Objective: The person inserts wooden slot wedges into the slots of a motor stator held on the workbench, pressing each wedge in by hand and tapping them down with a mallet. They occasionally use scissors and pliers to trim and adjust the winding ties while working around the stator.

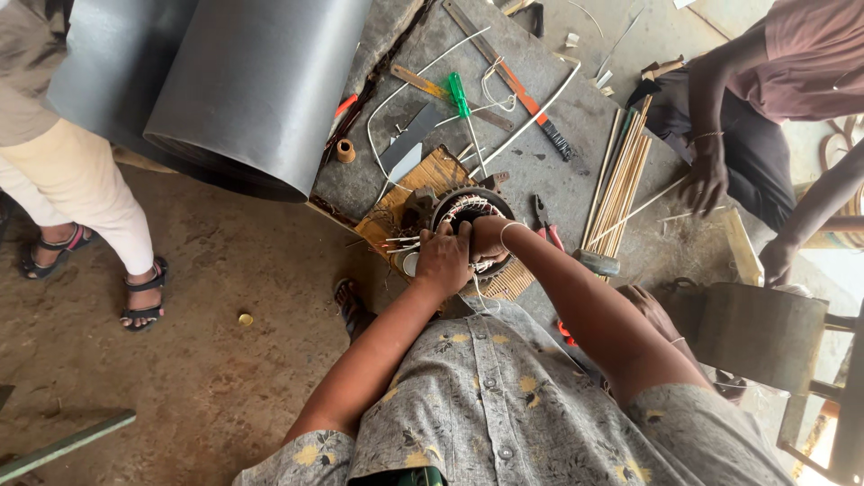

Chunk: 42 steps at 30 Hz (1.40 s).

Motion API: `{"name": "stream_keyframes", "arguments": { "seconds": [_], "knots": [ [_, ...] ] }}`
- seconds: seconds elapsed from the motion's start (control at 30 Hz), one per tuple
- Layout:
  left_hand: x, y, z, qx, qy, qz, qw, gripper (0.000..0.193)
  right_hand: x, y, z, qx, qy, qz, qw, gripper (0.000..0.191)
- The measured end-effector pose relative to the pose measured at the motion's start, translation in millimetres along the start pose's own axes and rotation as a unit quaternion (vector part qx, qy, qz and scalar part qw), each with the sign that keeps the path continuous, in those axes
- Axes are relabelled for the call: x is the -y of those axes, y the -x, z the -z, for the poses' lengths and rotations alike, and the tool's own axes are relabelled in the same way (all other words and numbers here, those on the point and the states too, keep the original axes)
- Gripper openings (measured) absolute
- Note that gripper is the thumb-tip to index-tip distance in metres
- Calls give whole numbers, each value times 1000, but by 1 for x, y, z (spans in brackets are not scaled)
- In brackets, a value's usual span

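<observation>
- Both hands, left hand (443, 261) and right hand (486, 236), close together and pressed onto the near rim of a round motor core (470, 209); fingers curled over its edge, closed on the wire there as far as I can tell.
- Motor core: ring of dark metal, white and copper wire coils already laid around the inner slots on the far side; the near part is hidden under the hands, so how many slots remain unfilled cannot be told. By my judgement the winding is well along but not finished.
- Core sits on a wooden board (423, 184) at the near edge of the grey counter (540, 153).
- Loose white wire ends stick out to the left of the core, beside the left hand.
- Green-handled screwdriver (461, 97) lies just beyond the core, untouched.
- Red-handled pliers (544, 223) just right of the core, near the right wrist.
- Bundle of thin wooden sticks (621, 175) further right, well apart from the hands.
- Long saw blade with orange strip (517, 85) across the far counter.
- Large grey rolled sheet (243, 81) leaning over the counter's left end.
- Another person's hand (705, 180) rests on the counter's right side; a third person stands at left in sandals (144, 292) on the dirt floor.
</observation>
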<state>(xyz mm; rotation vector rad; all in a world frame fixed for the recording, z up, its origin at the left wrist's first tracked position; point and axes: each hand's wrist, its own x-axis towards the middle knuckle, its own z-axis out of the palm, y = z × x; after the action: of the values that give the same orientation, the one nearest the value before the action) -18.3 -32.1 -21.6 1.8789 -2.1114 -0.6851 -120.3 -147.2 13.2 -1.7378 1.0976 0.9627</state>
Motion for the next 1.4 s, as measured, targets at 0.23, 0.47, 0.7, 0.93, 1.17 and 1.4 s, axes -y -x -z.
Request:
{"name": "stream_keyframes", "arguments": {
  "seconds": [0.23,0.47,0.7,0.93,1.17,1.4],
  "knots": [
    [7,-5,-17,12,-28,-1,1000,60,-26,16,-51,-191,132,159,960,22],
    [3,-6,2,82,-26,15,996,73,-50,99,-39,-174,-635,274,701,23],
    [17,4,10,-38,167,-135,976,15,-25,94,-79,-262,-621,297,676,17],
    [51,-32,9,92,-75,-197,973,24,-112,44,-133,-577,-436,57,688,40],
    [30,-63,16,146,-295,-236,914,48,-205,28,-172,-514,-203,-334,763,59],
    [42,-47,-8,80,-283,-209,933,48,-210,35,-171,-534,-247,-270,762,41]
  ]
}}
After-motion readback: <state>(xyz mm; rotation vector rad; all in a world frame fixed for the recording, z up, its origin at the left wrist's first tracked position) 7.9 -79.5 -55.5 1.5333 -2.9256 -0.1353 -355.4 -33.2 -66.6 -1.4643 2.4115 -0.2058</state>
